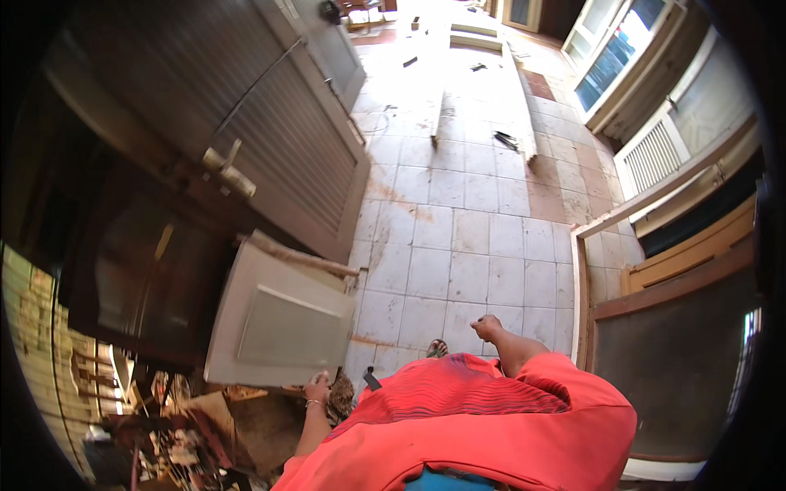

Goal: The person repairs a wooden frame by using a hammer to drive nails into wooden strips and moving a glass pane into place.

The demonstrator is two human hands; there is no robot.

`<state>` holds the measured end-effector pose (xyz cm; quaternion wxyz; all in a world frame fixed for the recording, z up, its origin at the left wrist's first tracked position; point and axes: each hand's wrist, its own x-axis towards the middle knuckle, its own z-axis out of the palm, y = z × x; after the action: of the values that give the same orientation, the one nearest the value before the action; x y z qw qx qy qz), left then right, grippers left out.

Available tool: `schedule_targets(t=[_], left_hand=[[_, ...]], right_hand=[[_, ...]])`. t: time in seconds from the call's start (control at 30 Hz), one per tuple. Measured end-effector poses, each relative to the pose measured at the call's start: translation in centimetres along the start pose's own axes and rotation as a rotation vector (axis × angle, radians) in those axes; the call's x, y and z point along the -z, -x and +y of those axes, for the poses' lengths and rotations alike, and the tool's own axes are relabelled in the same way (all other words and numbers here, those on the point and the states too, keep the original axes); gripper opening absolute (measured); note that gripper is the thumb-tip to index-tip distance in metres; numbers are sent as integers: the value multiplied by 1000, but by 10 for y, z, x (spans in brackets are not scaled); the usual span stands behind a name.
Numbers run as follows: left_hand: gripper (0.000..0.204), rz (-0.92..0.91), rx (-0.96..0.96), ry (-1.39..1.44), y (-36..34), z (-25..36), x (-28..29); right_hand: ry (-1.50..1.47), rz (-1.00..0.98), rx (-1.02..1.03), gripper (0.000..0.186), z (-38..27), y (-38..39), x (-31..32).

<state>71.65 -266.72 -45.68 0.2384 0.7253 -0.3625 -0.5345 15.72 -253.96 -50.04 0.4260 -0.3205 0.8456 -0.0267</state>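
1. Apparently for balance, the person's right hand (488,328) hangs out ahead of the body over the tiled floor (430,270), its fingers loosely curled; nothing shows in it, though how tightly they close cannot be told.
2. The left hand (318,389), with a thin bracelet (313,402) at the wrist, is at the lower edge of the pale panel (295,323), to the person's left; whether it grips, touches or merely passes that edge cannot be told.
3. That panel stands tilted beside the tall grooved door (278,123), probably propped there to keep the middle of the floor passable. It is a flat rectangle with a raised inner border, and a rough, wood-like strip runs along its top edge.
4. The grooved door is brown, ribbed lengthwise, with a metal handle (230,171); its upright stance at the side likely saves room.
5. Broken wood pieces (176,450) lie jumbled at the lower left, jagged and mixed in colour.
6. On the right, a wooden frame holds a dark, smooth sheet (663,385), near a white slatted door (652,155).
7. Glossy, stained square tiles pave the floor.
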Motion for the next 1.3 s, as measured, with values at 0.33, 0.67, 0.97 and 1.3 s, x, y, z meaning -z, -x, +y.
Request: schedule_targets(t=[0.33,0.67,0.97,1.3], left_hand=[[28,-249,153,-193,-95,136,-219],[49,-682,-153,-1549,-325,302,-373],[40,-523,-433,-315,-423,690,-710],[36,-302,-158,-498,-582,716,-732]], right_hand=[[-243,35,-260,44,104,-107,129],[337,81,77,28,87,-228,263],[-1020,367,-606,34,12,-345,397],[-298,-221,-522,38,-76,-586,545]])
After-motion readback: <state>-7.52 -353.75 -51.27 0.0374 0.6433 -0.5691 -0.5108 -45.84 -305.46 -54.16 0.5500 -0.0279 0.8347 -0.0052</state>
